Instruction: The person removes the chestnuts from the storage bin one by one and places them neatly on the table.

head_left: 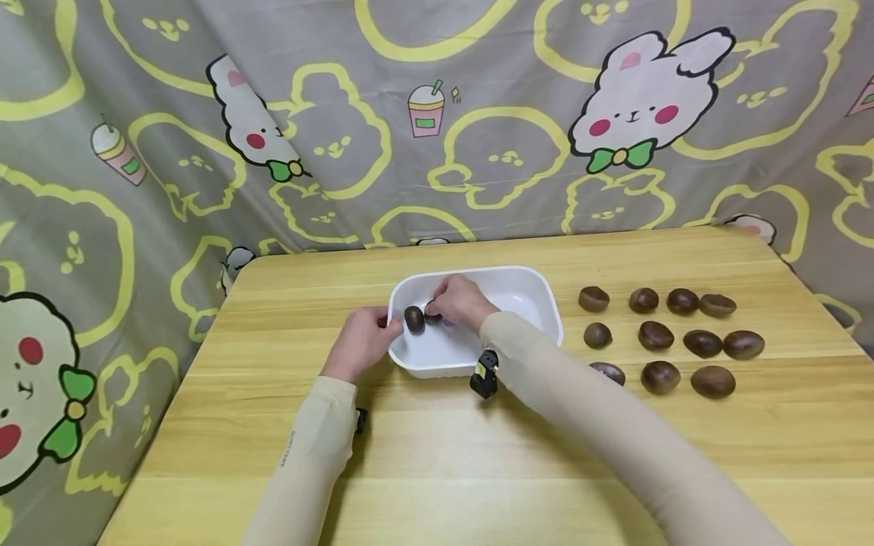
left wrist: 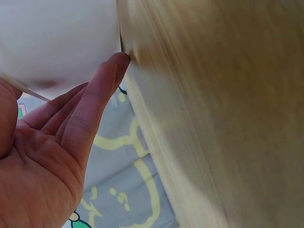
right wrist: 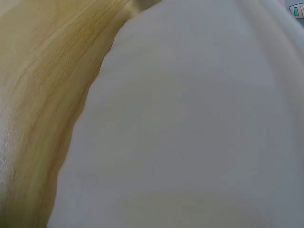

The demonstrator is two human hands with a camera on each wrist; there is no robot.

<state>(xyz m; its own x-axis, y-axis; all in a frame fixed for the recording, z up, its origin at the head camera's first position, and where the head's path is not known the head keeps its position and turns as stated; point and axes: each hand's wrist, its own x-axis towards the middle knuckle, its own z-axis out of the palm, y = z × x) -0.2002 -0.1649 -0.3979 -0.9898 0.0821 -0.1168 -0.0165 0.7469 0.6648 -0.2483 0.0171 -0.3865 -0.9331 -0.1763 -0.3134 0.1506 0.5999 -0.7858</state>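
Note:
A white plastic tray [head_left: 437, 371] sits on the wooden table. My left hand [head_left: 362, 343] grips its left rim, thumb over the edge; in the left wrist view the fingers of that hand [left wrist: 61, 137] lie along the tray's outer wall [left wrist: 57, 42]. Reaching inside the tray, my right hand [head_left: 461, 301] pinches a chestnut [head_left: 432, 311], partly covered by the fingers. Another chestnut [head_left: 413, 319] lies just left of it on the tray floor. In the right wrist view the tray's white wall [right wrist: 185, 118] fills most of the picture, and the right hand is hidden.
Several brown chestnuts [head_left: 656, 335] lie in rough rows on the table [head_left: 423, 470], right of the tray. One of them [head_left: 608, 372] is partly behind the right sleeve [head_left: 587, 394]. A patterned grey curtain [head_left: 492, 205] hangs behind the table and along its left side.

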